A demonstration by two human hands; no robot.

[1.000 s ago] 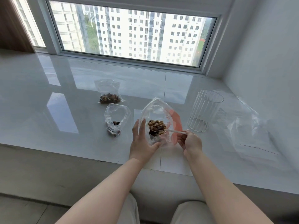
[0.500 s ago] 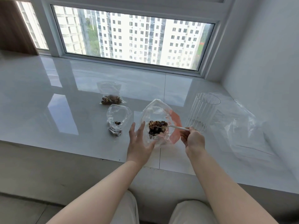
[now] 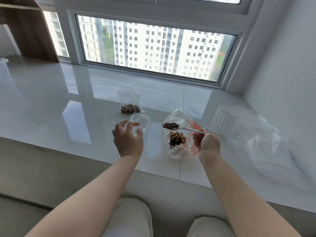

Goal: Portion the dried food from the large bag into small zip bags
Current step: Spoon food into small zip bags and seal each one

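Note:
The large clear bag [image 3: 177, 149] with an orange patch lies open on the glossy sill, brown dried food [image 3: 177, 138] inside it. My right hand [image 3: 206, 144] grips a white plastic spoon [image 3: 189, 129] loaded with dried food, held just above the bag's mouth. My left hand [image 3: 128, 139] reaches around a small clear zip bag [image 3: 142, 121] that stands open to the left; its fingers are spread at the bag's near side. Whether they pinch the bag I cannot tell. A second small zip bag [image 3: 130, 106] with food lies farther back.
A ribbed clear plastic cup [image 3: 224, 124] stands right of the large bag. Crumpled clear plastic [image 3: 266, 142] lies at the far right by the wall. The sill's front edge [image 3: 85, 158] runs just below my wrists. A window closes off the back.
My left hand left the large bag and moved left to the small zip bag. The right hand lifted the loaded spoon out of the large bag. The camera tilted up.

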